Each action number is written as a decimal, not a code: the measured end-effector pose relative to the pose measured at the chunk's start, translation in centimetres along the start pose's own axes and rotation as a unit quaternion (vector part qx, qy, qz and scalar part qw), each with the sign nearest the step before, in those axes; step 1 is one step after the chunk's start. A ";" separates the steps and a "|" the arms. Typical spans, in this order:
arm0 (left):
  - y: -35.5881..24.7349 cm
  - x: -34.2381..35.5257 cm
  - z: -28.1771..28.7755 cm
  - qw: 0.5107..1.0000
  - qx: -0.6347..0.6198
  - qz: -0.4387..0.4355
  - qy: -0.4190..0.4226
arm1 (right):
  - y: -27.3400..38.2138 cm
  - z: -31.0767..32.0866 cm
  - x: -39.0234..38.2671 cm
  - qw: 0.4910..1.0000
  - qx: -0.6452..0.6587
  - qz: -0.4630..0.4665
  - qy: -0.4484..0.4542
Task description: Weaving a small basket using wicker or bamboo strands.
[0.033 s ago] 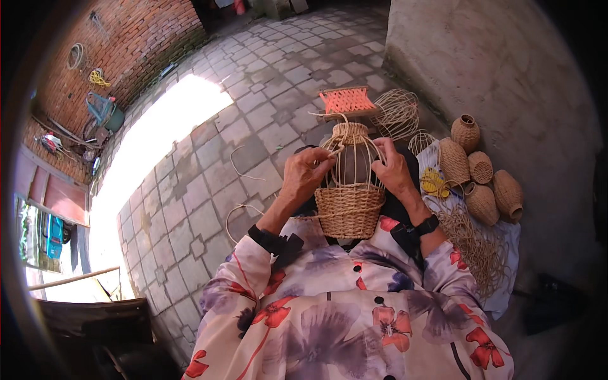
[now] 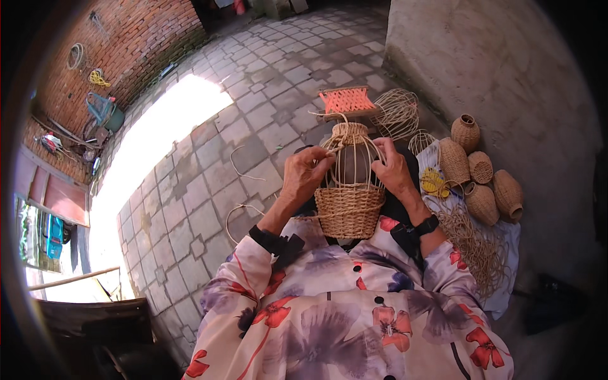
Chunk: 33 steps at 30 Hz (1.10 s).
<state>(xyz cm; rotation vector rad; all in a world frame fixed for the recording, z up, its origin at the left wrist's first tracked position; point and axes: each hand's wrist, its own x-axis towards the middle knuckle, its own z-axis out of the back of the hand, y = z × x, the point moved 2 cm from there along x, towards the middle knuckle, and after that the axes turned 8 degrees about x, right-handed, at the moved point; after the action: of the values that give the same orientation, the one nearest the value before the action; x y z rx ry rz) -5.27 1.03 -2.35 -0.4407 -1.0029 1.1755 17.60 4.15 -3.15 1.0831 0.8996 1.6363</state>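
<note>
A partly woven wicker basket (image 2: 349, 212) sits upright between my knees, its lower body densely woven. Bare ribs rise from this band and bend inward to a narrow woven neck (image 2: 349, 132). On the left side, my left hand (image 2: 305, 172) is closed, thumb and index finger pinching a pale strand (image 2: 335, 151) just below the neck. My right hand (image 2: 394, 172) curls against the right ribs, thumb and fingers closed on them; the exact contact is partly hidden. A loose strand end sticks out left of the neck.
Beyond the basket stands a small stool (image 2: 346, 101) with an orange woven seat. Coiled cane (image 2: 397, 114) lies beside it. To my right, several finished woven vessels (image 2: 454, 161) and a heap of strands (image 2: 472, 244) rest by a white cloth. Loose strands (image 2: 244, 166) lie on the paving.
</note>
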 end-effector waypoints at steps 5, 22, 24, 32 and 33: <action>0.0 -1.4 3.0 0.983 -0.014 0.181 0.027 | -0.4 0.1 -0.1 0.999 0.016 0.026 -0.016; 1.7 -0.9 -1.6 0.993 0.030 0.078 0.089 | -0.6 0.5 0.0 1.000 0.021 0.002 0.015; -1.6 -0.1 -1.1 0.990 0.126 0.031 0.061 | -1.4 1.4 0.5 0.995 0.100 -0.015 -0.023; -2.7 -0.5 -1.2 0.992 0.109 -0.061 0.026 | 0.9 -0.4 -0.6 1.000 -0.005 0.016 -0.012; -2.1 -0.7 -0.9 0.996 -0.011 0.066 0.061 | 1.0 -0.5 -0.4 1.000 -0.007 -0.012 -0.016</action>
<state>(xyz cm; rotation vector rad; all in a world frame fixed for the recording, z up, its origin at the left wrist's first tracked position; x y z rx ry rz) -3.40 -0.15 -1.52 -0.5967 -0.8932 1.2402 16.88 3.42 -2.50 1.0829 0.8767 1.5986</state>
